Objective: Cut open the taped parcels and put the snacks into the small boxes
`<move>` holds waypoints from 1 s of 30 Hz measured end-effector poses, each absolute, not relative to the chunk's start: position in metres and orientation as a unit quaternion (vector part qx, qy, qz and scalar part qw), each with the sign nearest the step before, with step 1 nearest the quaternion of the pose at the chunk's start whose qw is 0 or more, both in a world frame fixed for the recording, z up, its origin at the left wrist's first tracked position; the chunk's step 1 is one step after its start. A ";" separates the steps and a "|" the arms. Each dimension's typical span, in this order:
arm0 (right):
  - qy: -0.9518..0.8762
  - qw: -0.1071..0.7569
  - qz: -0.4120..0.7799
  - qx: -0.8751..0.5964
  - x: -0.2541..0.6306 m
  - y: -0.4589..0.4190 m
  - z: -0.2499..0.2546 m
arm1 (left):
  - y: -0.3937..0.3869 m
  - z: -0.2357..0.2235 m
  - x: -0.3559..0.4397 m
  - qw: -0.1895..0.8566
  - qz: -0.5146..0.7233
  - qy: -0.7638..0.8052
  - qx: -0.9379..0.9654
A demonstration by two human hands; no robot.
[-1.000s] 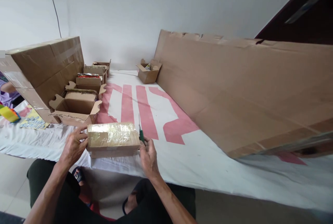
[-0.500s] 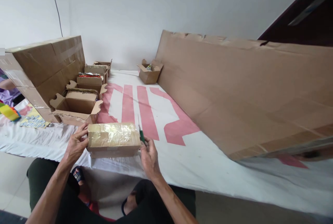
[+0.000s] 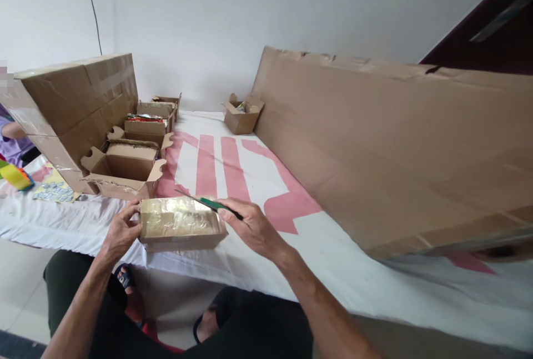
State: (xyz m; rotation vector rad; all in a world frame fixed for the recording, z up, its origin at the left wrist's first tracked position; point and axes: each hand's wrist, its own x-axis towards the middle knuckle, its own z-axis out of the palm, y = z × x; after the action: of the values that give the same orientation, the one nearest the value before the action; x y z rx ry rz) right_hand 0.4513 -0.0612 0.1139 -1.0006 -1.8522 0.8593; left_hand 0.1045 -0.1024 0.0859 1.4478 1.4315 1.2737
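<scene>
A small cardboard box (image 3: 179,224), its top covered in shiny clear tape, lies at the table's front edge. My left hand (image 3: 124,228) grips the box's left end, thumb in front and fingers at the side. In my right hand (image 3: 252,227) is a utility knife (image 3: 214,204) with a green handle, held over the box's right part. Its thin blade points left, along the top's far edge; whether it touches the tape I cannot tell. Just behind the box stands an open cardboard box (image 3: 122,173) with raised flaps.
Several open boxes run back along the large taped carton (image 3: 91,92) at left. A tall cardboard panel (image 3: 375,148) leans along the right. Near the wall sits another small open box (image 3: 242,117). A person's purple sleeve (image 3: 14,139) shows at far left.
My right hand has left the box's right end and swung the knife from upright to lying leftward over the top. My left hand keeps its grip on the box.
</scene>
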 end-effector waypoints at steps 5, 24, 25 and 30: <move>-0.785 0.360 0.352 -0.360 0.444 -0.050 0.150 | -0.106 0.081 0.103 0.327 0.488 0.562 0.582; -0.877 0.217 0.336 -0.266 0.429 -0.054 0.164 | -0.140 0.074 0.108 0.273 0.467 0.522 0.659; -0.881 0.212 0.332 -0.264 0.429 -0.054 0.165 | -0.140 0.075 0.108 0.267 0.466 0.522 0.663; -0.906 0.176 0.279 -0.266 0.427 -0.054 0.178 | -0.142 0.077 0.108 0.247 0.448 0.525 0.680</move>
State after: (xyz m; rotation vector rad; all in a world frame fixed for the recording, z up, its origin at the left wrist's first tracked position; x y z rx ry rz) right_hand 0.4269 -0.0536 0.1784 -0.7538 -2.5651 0.7907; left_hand 0.1080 -0.1424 0.0774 1.8549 1.4327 1.2210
